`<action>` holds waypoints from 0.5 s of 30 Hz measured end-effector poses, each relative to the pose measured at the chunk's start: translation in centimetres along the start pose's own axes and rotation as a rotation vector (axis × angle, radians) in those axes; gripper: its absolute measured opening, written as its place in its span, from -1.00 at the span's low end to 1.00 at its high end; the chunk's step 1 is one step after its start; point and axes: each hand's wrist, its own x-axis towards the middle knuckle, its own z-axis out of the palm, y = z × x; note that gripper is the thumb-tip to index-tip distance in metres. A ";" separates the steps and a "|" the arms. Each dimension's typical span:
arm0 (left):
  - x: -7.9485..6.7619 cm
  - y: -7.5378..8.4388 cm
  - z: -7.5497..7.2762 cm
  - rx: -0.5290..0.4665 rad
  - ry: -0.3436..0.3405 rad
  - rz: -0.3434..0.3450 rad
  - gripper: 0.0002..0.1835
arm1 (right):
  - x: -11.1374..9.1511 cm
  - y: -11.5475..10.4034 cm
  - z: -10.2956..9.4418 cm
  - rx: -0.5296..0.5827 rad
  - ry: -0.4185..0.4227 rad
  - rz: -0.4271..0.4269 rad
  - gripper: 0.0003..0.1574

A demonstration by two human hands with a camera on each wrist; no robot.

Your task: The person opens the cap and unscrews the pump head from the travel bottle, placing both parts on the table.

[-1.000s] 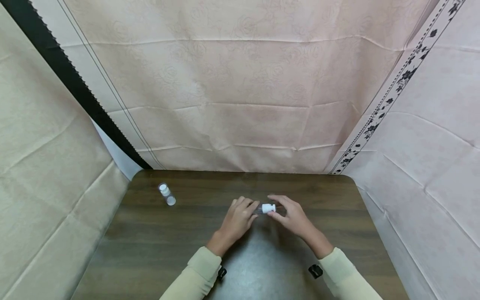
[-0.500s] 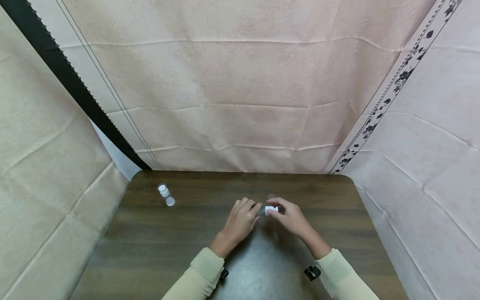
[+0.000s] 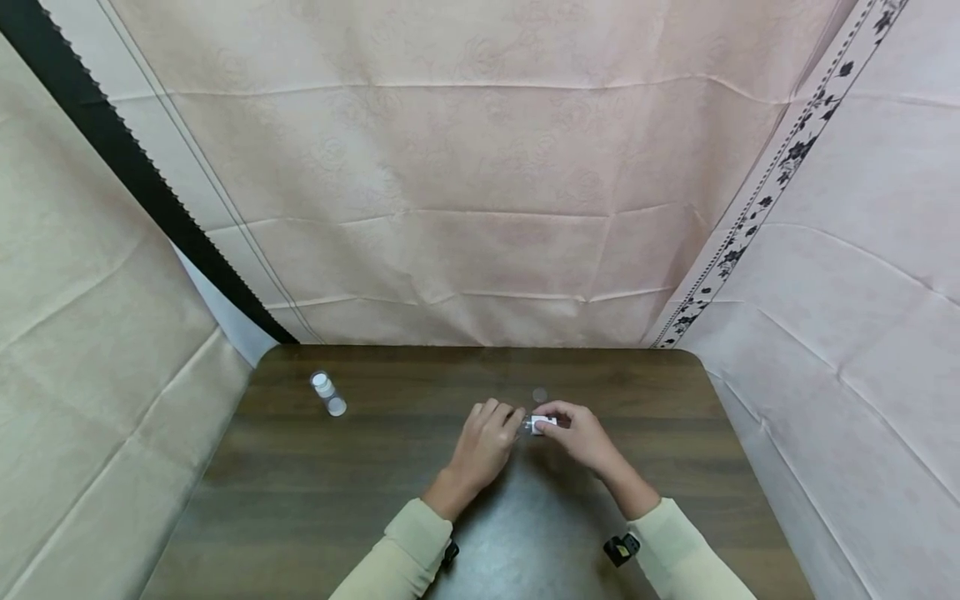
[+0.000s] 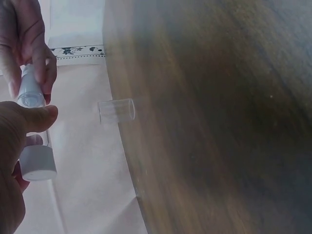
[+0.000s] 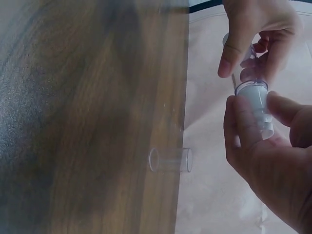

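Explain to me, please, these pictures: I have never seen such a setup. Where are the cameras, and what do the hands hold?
There is no machine: a person works with two bare hands. The wide picture comes from a camera worn on the head; the two close ones, from small black cameras on the wrists. The left hand holds a clear, plastic-looking piece with a white, round end. The right hand pinches a white, stepped, plastic-looking top with a clear rim. On the brown wood-grain table are a clear, hollow cylinder, just beyond the hands, and a small clear bottle with a white cap, off toward the person's left.
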 end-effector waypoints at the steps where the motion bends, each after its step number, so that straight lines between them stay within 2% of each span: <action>1: 0.0 0.0 0.1 0.003 0.004 0.000 -0.78 | 0.0 0.1 0.1 0.004 0.001 -0.002 -0.78; 15: -0.1 0.0 0.3 -0.003 0.050 -0.026 -0.78 | 0.0 -0.1 0.7 0.002 0.081 -0.044 -0.80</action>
